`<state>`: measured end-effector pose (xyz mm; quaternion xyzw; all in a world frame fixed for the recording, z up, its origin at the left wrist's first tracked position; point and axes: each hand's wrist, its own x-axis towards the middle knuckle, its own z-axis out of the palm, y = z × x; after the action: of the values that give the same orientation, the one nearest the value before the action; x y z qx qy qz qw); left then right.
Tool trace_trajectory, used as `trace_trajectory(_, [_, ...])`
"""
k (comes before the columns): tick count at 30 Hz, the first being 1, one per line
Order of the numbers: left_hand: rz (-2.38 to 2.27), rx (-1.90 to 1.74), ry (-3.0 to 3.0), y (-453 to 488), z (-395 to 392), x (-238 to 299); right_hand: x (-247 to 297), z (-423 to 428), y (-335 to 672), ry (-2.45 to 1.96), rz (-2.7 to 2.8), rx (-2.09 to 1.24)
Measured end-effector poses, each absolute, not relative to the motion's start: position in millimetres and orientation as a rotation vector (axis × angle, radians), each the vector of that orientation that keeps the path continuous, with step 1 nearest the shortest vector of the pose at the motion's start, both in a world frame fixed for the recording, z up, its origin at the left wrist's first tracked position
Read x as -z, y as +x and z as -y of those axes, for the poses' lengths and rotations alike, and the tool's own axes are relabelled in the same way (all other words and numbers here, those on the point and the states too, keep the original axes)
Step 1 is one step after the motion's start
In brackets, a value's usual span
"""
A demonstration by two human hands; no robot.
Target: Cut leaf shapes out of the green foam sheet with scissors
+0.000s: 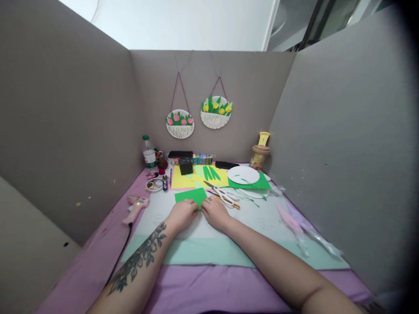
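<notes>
A small sheet of green paper (188,195) lies on the white mat in front of me. My left hand (183,214) is closed on its near edge, fingers curled. Close beside it, my right hand (214,212) pinches the sheet's right corner; the fingertips of both hands nearly meet and are partly hidden. White-handled scissors (225,196) lie just beyond my right hand, with a yellow-and-black pencil or cutter (235,206) partly under them. Behind, cut green paper leaves (211,173) rest on yellow paper (179,178).
White paper plates (243,175) and green strings sit at the back right. A pink glue gun (136,210) with its cord lies left, near a tape roll (153,185) and a bottle (149,155). Plastic-wrapped material (291,222) lies right. Two decorated plates (216,117) hang on the grey partition.
</notes>
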<state>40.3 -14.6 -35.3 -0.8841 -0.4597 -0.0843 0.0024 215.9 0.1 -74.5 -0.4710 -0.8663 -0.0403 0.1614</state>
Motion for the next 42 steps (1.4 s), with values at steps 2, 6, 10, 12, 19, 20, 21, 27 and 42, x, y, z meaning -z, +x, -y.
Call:
trace_trajectory(2, [1.511, 0.219, -2.755, 38, 12, 36, 73, 0, 217, -1.353, 2.47, 0.071])
trace_trajectory(6, [1.609, 0.177, -2.773, 32, 10, 33, 72, -2, 213, -1.329, 2.455, -0.032])
trace_trajectory(10, [1.77, 0.165, -2.725, 26, 9, 29, 72, -6, 202, -1.289, 2.452, -0.115])
trace_trajectory(12, [1.849, 0.164, -2.696, 22, 8, 28, 73, -8, 199, -1.276, 2.448, -0.132])
trace_trajectory(19, [1.907, 0.159, -2.758, 7, 4, 26, 74, -11, 214, -1.369, 2.389, -0.249])
trace_trajectory(20, [1.917, 0.159, -2.755, 5, 4, 25, 74, -12, 216, -1.382, 2.385, -0.246])
trace_trajectory(21, [1.931, 0.156, -2.745, 4, 4, 25, 74, -12, 217, -1.386, 2.384, -0.235])
trace_trajectory(27, [2.011, 0.141, -2.673, 2, 3, 26, 72, -14, 215, -1.442, 2.389, -0.207])
trace_trajectory(42, [2.27, 0.139, -2.576, -11, -8, 40, 71, -22, 207, -1.697, 2.393, -0.16])
